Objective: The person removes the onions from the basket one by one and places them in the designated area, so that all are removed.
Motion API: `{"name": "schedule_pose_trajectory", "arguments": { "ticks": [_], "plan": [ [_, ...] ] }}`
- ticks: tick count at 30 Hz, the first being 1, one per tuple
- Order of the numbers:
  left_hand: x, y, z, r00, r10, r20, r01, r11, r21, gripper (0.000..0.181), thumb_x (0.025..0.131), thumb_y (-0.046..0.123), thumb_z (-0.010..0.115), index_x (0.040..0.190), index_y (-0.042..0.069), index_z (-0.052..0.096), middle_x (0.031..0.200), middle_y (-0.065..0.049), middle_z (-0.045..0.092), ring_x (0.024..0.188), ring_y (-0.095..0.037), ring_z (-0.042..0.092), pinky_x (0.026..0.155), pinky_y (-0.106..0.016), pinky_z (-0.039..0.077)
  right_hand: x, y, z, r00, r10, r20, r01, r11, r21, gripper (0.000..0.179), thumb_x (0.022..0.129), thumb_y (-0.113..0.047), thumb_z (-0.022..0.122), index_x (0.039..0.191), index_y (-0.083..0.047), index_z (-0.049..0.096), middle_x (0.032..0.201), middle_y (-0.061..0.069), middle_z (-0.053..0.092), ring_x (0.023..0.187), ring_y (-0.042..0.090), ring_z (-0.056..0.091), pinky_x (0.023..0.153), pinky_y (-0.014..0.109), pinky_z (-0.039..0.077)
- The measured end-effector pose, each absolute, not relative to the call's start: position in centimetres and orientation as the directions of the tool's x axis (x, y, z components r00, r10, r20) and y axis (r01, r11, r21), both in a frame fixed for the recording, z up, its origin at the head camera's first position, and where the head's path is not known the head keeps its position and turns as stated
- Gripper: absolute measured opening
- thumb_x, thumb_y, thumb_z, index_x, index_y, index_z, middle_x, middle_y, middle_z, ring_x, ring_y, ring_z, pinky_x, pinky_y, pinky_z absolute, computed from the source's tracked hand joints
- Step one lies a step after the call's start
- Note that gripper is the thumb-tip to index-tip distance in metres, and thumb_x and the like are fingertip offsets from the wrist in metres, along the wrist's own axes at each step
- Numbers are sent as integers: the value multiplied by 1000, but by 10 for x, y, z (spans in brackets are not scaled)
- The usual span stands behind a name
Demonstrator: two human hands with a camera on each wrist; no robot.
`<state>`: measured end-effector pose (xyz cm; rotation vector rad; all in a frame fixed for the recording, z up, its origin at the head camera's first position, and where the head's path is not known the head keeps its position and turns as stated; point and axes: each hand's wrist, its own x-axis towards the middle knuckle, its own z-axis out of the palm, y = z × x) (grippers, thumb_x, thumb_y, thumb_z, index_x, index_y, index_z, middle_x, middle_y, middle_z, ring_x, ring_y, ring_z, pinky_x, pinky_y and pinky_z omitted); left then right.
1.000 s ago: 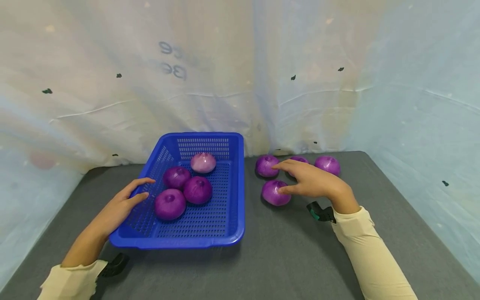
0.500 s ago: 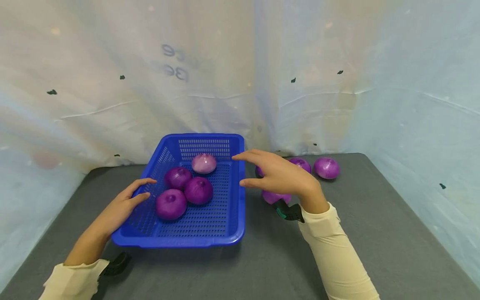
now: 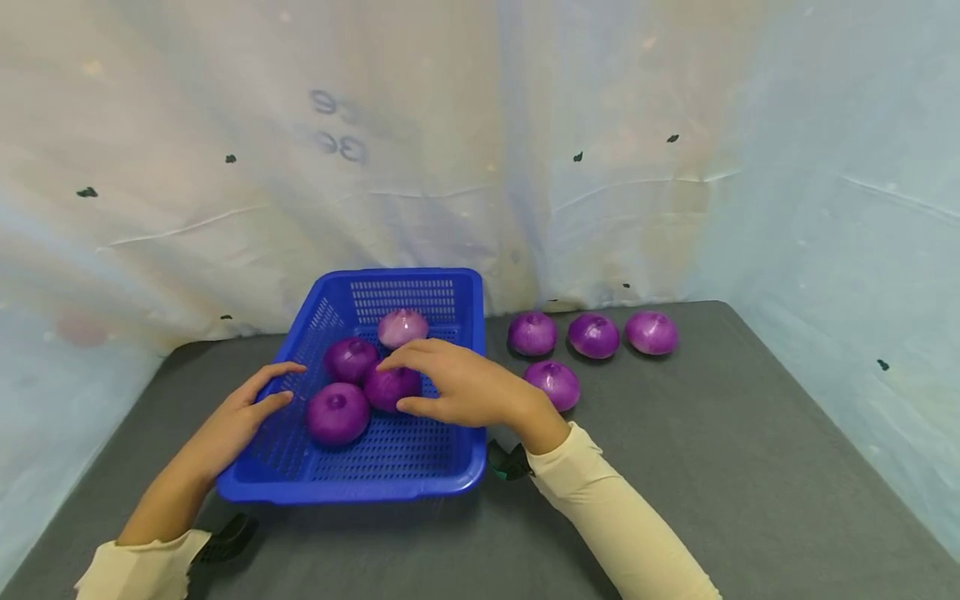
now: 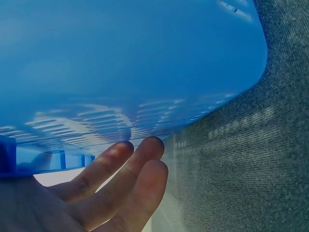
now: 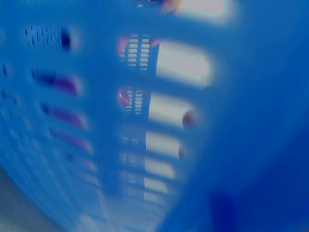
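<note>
A blue plastic basket (image 3: 375,492) with slotted walls holds several purple onions. My left hand (image 3: 232,425) grips its left rim, thumb and a finger showing over the inside. In the left wrist view, other fingers (image 4: 140,183) lie against the basket's outer wall (image 4: 130,53). Across the right rim reaches my right hand (image 3: 465,387), fingers spread and slightly bent over a dark purple onion (image 3: 392,390), partly covering it. Beside that one sit another onion (image 3: 337,414), a further one (image 3: 350,360) and a paler pinkish one (image 3: 402,327). The right wrist view shows mostly slotted basket wall (image 5: 106,145).
Right of the basket, several more onions rest on the dark grey tabletop (image 3: 712,467): one near the rim (image 3: 532,333), one in front (image 3: 553,385), and two in the back row (image 3: 594,336). A pale plastic sheet (image 3: 450,150) hangs behind the table.
My right hand has moved left from above the onions on the table to over those in the basket, carrying nothing visible. The left hand stays at the rim.
</note>
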<state>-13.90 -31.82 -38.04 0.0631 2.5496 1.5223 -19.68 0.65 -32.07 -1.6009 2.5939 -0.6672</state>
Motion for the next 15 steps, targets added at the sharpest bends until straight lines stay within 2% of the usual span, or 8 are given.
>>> {"name": "schedule_pose_trajectory", "arguments": {
  "ticks": [4,8,15],
  "plan": [
    [-139,-320,-382,-984,127,-126,-52,473,880,49,107,35,43,151,17,31,158,-29,16,100,-33,66,69,-43,59,-196,-4,-329,-445,-869,216,-870,362,-336,43,95,-30,67,136,-16,58,137,-3,59,133,11,49,115,27,36],
    [-140,-319,-383,-982,135,-130,-55,457,888,49,107,35,42,151,18,30,157,-30,15,99,-33,67,68,-45,59,-195,-12,-335,-420,-892,168,-888,365,-278,47,95,-32,68,138,-18,56,139,-3,58,133,12,49,115,27,36],
    [-141,-320,-382,-984,133,-121,-40,492,869,50,107,38,42,151,18,31,159,-29,14,104,-36,64,71,-42,58,-188,-22,-338,-441,-893,94,-890,421,-177,59,93,-37,70,146,-23,48,147,-4,51,138,14,46,117,32,36]
  ]
}}
